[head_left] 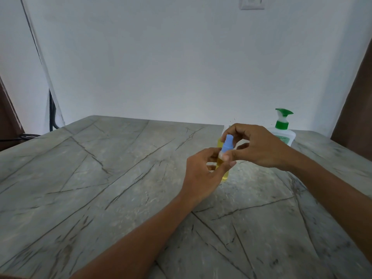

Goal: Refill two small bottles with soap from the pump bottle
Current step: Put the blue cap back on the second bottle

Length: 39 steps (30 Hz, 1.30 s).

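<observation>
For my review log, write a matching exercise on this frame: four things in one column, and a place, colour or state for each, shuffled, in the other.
1 pump bottle
2 left hand
3 right hand
4 cap

A blue
B grips the small bottle low down
C stands on the table, back right
D pinches the cap

Pairs: 1-C, 2-B, 3-D, 4-A
</observation>
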Available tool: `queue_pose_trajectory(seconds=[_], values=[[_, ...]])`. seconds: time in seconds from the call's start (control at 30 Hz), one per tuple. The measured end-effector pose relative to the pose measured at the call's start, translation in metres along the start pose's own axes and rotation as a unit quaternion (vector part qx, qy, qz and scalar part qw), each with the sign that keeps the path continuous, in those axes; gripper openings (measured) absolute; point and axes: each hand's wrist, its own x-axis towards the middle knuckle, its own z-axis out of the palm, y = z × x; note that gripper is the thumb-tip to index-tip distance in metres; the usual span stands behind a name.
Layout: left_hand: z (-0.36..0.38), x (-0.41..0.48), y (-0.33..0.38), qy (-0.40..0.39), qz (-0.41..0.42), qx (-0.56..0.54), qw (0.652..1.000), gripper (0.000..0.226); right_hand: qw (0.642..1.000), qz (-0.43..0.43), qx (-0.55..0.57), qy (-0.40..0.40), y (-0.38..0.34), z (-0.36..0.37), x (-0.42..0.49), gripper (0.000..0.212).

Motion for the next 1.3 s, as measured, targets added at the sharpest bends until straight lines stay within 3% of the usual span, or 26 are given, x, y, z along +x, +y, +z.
queue_pose_trajectory(seconds=[0.17, 0.3, 0.47, 0.67, 0.9, 1.3], values=[[-0.001, 0.0, 0.0, 0.005, -0.007, -0.012, 1.0, 0.028, 0.998, -0.004, 0.03, -0.052, -0.002, -0.005, -0.002, 0.031], [-0.001, 0.0, -0.001, 0.005, -0.004, -0.007, 1.0, 0.026, 0.999, -0.006, 0.028, -0.015, -0.002, -0.002, 0.0, 0.018], [-0.001, 0.0, 0.0, -0.001, -0.001, 0.004, 1.0, 0.028, 1.0, -0.007, 0.008, 0.009, -0.001, 0.001, 0.001, 0.017], [-0.001, 0.0, 0.001, -0.009, -0.009, -0.005, 1.0, 0.023, 0.998, 0.005, 0.036, -0.055, -0.004, -0.006, 0.001, 0.021], [-0.002, 0.0, 0.001, 0.008, -0.005, -0.007, 1.0, 0.027, 0.997, 0.01, 0.078, -0.001, -0.001, 0.004, 0.002, 0.022], [-0.006, 0.0, 0.003, 0.024, -0.017, -0.013, 0.999, 0.029, 0.992, 0.021, 0.049, 0.113, -0.002, 0.025, 0.001, 0.029]])
